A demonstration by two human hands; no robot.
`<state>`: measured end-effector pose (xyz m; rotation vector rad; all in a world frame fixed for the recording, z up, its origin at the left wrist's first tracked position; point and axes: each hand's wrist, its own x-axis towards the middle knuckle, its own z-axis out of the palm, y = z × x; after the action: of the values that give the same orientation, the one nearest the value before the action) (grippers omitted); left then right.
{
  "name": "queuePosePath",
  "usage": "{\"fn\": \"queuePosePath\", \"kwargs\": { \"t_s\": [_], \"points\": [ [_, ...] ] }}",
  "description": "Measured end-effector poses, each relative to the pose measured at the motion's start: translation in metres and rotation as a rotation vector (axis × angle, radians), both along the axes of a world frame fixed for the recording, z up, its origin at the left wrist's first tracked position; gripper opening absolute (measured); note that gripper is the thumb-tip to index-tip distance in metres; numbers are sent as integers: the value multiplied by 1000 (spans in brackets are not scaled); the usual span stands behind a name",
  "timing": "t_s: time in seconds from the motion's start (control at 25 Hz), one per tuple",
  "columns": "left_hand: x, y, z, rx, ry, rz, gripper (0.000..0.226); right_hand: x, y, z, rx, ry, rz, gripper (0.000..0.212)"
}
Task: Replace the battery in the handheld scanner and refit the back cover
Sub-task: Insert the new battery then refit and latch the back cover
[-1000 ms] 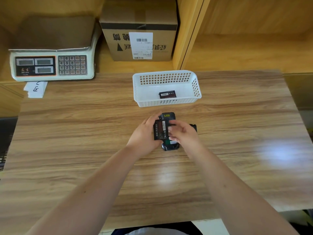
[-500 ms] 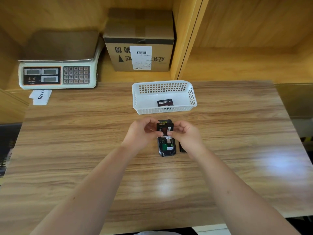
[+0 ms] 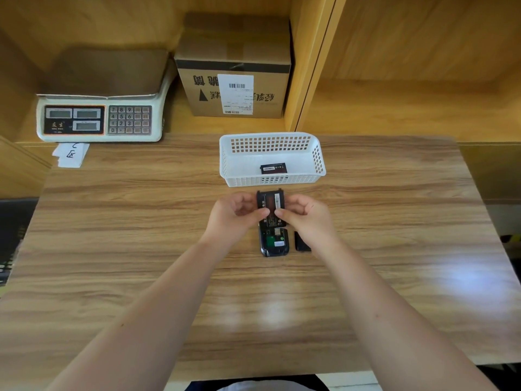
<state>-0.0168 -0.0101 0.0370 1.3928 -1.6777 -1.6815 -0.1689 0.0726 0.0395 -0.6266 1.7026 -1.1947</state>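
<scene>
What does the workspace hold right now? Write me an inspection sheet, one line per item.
Surface: wood-grain table, glare patches near the front and right.
Job's things: scanner lies back-up, compartment open; battery held above its far end by both hands; back cover lies on the table right of the scanner; second battery in the white basket.
Clutter: paper slips at the far left corner.
Grippers: left hand and right hand pinch the battery's near end between them.
Cables: nothing seen.
Surroundings: weighing scale and cardboard box on the wooden shelf behind.
</scene>
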Motion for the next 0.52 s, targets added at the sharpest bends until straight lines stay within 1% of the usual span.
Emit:
{"fn": "queuePosePath", "kwargs": {
  "t_s": [0.12,0.2,0.28,0.4,0.52],
  "points": [
    [-10,4,7,197,87,130,18,-4,-4,8,26,-80,-49,22],
    [-16,4,14,347,120,205,24,-6,-6,13,39,-215,-117,23],
    [-21,2,19,477,130,280,23,-6,-7,18,64,-307,-135,23],
    [-28,4,19,586,128,349,22,-9,-8,21,152,-281,-96,22],
    [-34,4,13,619,105,366,25,-13,-9,17,207,-261,-83,22]
  ]
}}
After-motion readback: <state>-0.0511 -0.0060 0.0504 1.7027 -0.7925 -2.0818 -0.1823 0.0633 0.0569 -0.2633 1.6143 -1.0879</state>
